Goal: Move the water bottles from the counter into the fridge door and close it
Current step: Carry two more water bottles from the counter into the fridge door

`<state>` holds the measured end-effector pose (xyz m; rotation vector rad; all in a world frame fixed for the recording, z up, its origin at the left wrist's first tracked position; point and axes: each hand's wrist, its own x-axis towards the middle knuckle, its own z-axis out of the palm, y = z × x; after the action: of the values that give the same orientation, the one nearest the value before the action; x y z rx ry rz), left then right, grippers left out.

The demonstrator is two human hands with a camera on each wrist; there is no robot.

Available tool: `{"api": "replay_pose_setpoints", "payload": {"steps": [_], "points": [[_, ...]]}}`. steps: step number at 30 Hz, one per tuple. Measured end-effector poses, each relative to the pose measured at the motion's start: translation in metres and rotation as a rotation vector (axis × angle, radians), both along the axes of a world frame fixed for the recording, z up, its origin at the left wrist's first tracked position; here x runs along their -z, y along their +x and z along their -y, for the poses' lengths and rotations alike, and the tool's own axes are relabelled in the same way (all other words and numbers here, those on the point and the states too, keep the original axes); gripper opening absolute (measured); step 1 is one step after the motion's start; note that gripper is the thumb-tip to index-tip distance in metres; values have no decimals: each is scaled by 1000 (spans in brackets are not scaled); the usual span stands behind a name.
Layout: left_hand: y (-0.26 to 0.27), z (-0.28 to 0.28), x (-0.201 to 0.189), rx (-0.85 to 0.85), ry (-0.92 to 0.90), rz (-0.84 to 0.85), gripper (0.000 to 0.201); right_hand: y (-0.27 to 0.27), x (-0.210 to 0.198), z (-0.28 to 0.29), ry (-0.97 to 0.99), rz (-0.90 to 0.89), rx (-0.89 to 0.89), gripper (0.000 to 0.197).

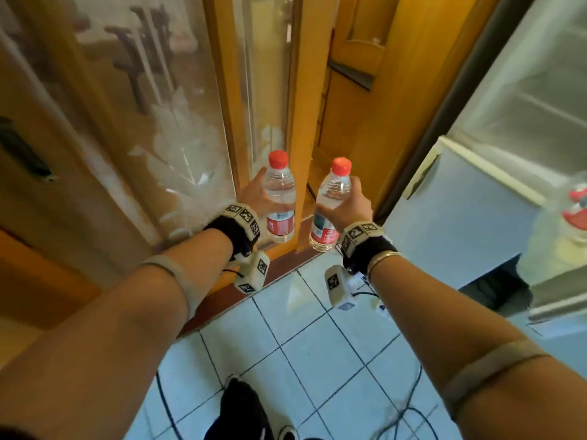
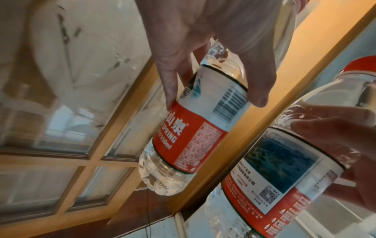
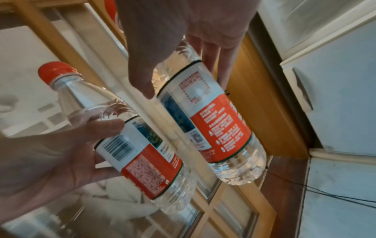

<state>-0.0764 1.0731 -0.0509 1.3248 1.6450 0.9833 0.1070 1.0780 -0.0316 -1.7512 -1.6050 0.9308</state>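
Observation:
Two clear water bottles with red caps and red-and-white labels are held upright in front of me. My left hand [image 1: 259, 193] grips the left bottle [image 1: 281, 198] around its upper body, and the left wrist view shows thumb and fingers wrapped round this bottle [image 2: 195, 125]. My right hand [image 1: 352, 201] grips the right bottle [image 1: 330, 206], seen close in the right wrist view [image 3: 213, 128]. The two bottles are a short gap apart. The pale fridge [image 1: 460, 217] stands to the right, and a blurred red-capped bottle [image 1: 576, 204] shows at the far right edge.
A wooden door with frosted glass panes [image 1: 178, 128] fills the space ahead and to the left. Below me is light tiled floor [image 1: 317, 360] with black cables [image 1: 409, 408] trailing across it, and a dark shoe [image 1: 241, 408] near the bottom edge.

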Motion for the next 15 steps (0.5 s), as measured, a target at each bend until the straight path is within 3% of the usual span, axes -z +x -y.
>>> {"api": "replay_pose_setpoints", "payload": {"steps": [3,11,15], "points": [[16,-50,2,74,10,-35,86,13,3,-33,2,-4,91,68],[67,-176,-6,354,-17,-26,69,47,-6,-108,47,-105,355,70],[105,-219,-16,501,-8,9,67,73,-6,-130,102,-112,494,58]]}}
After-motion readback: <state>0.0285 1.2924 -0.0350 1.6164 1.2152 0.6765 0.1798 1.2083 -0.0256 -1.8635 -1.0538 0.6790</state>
